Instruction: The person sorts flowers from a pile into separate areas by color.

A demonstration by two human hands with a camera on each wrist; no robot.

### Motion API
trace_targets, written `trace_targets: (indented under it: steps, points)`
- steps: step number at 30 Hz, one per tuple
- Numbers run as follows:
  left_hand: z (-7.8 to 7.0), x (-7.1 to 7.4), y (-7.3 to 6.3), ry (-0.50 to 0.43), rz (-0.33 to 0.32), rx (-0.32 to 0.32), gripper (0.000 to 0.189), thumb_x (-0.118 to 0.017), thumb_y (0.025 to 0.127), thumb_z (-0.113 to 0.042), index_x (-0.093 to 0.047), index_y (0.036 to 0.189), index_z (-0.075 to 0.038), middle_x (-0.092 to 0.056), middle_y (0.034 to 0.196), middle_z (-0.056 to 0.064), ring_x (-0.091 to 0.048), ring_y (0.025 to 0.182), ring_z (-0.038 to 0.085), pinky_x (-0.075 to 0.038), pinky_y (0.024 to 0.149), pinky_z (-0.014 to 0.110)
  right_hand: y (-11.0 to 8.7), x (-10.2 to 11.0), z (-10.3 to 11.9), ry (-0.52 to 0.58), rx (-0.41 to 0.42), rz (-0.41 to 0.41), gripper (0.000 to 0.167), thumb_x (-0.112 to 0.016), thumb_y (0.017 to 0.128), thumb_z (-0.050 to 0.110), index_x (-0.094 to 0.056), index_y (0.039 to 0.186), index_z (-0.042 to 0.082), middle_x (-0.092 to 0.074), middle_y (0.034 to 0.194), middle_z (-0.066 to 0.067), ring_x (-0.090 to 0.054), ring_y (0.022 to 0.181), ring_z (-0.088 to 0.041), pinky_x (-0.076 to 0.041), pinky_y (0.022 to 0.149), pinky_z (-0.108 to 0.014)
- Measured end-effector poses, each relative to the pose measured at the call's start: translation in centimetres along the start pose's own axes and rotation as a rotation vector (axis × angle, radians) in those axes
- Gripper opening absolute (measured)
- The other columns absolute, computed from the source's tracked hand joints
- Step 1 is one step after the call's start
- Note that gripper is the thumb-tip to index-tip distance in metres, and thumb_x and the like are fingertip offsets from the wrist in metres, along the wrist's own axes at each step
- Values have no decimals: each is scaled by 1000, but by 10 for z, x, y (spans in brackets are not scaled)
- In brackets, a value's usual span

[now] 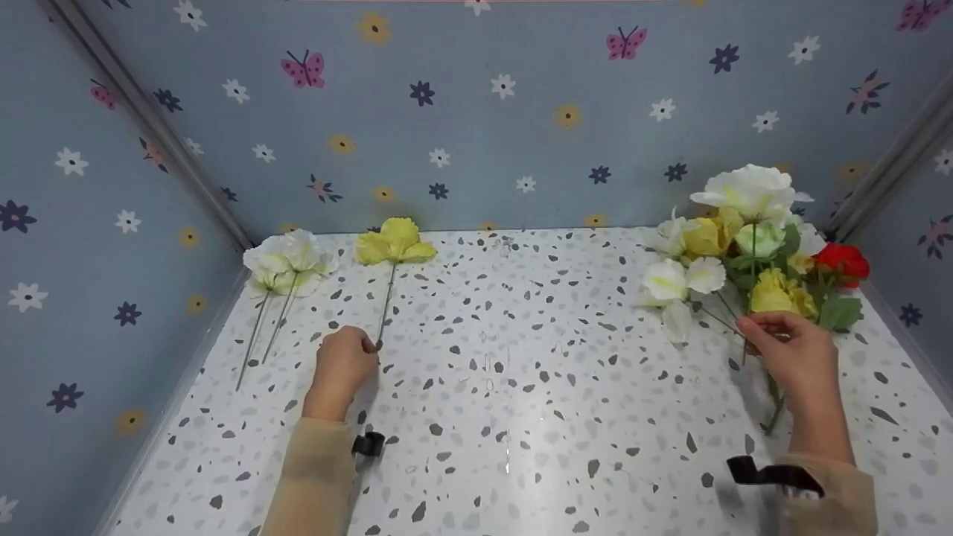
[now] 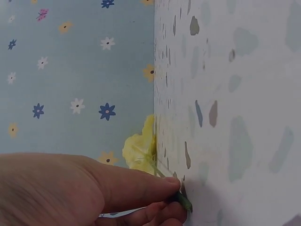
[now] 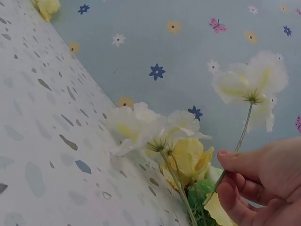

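My left hand point(image 1: 344, 372) pinches the lower end of the stem of a yellow artificial flower point(image 1: 396, 242), whose bloom lies toward the back wall. In the left wrist view, thumb and fingers meet on its green stem end point(image 2: 183, 200). On the right, my right hand point(image 1: 797, 353) pinches the thin stem of a white artificial flower point(image 1: 752, 192). The right wrist view shows this bloom point(image 3: 254, 87) raised above the others. Below it lies a pile of white, yellow, pale green and red flowers, including a red flower point(image 1: 843, 264) and a yellow rose point(image 1: 778, 292).
Two white flowers point(image 1: 290, 257) lie at the back left, stems toward the front. The speckled white tabletop point(image 1: 521, 372) stretches between the hands. Blue patterned panels point(image 1: 476, 112) enclose the back and both sides. Each wrist wears a black strap point(image 1: 774, 474).
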State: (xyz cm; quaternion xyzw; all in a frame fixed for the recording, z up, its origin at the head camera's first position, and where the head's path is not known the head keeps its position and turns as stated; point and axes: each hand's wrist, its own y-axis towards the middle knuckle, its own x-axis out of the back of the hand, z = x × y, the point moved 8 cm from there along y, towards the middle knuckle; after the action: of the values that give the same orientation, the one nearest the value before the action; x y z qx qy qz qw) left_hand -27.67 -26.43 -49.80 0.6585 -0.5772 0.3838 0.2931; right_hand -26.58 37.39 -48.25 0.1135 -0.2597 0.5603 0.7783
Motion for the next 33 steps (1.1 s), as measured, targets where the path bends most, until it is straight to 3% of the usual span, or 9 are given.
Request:
trace_targets:
  steps: [3, 6, 10, 13, 17, 21, 28, 33]
  points:
    - [-4, 3, -3, -14, -1, -6, 9, -68, 93, -1, -73, 88, 3, -72, 85, 18, -66, 75, 34, -57, 72, 51, -1, -12, 6, 115, -9, 28, 42, -77, 103, 43, -71, 128, 9, -70, 103, 8, -72, 86, -4, -62, 80, -22]
    - [-18, 6, -7, -46, -9, -36, 10, -71, 95, -6, -72, 89, 1, -71, 83, 14, -64, 72, 29, -56, 71, 48, -4, -24, 15, 298, 1, 60, 34, -79, 103, 34, -72, 124, 9, -74, 101, 9, -74, 86, -6, -62, 82, -22]
    - [-57, -1, -17, -157, -13, -114, 12, -74, 98, -13, -76, 96, -2, -74, 87, 9, -67, 77, 24, -58, 76, 45, -11, -44, 30, 546, 32, 102, 24, -82, 101, 22, -75, 117, 5, -77, 100, 3, -74, 85, -10, -62, 78, -21]
    - [-94, -16, -31, -281, 12, -187, 10, -74, 100, -13, -79, 101, -5, -76, 90, 5, -69, 82, 20, -62, 79, 40, -19, -62, 45, 640, 81, 142, 21, -81, 101, 15, -76, 115, 1, -77, 100, -1, -74, 86, -12, -63, 79, -22]
    - [-138, -46, -53, -428, 80, -298, 11, -73, 102, -13, -80, 107, -6, -76, 93, 0, -70, 85, 16, -63, 80, 34, -32, -92, 67, 648, 150, 211, 24, -78, 103, 12, -74, 118, -6, -76, 100, -5, -74, 88, -15, -64, 84, -26]
    - [-165, -73, -72, -543, 162, -370, 13, -73, 104, -15, -81, 110, -8, -76, 93, -1, -71, 83, 13, -63, 77, 30, -48, -125, 85, 623, 198, 284, 23, -77, 102, 6, -72, 118, -10, -75, 101, -11, -75, 87, -18, -65, 84, -30]
    - [-184, -98, -90, -648, 259, -409, 20, -71, 107, -22, -81, 114, -5, -81, 99, 11, -74, 82, 13, -61, 73, 26, -80, -174, 103, 591, 241, 428, 13, -77, 101, 1, -75, 110, -8, -75, 102, -20, -74, 81, -20, -66, 81, -34]
    - [-190, -105, -97, -700, 309, -432, 20, -73, 106, -20, -81, 107, -2, -79, 90, 7, -75, 78, 20, -62, 68, 26, -95, -188, 109, 538, 282, 470, 13, -79, 101, 4, -77, 110, -5, -77, 96, -14, -72, 79, -22, -63, 73, -33]
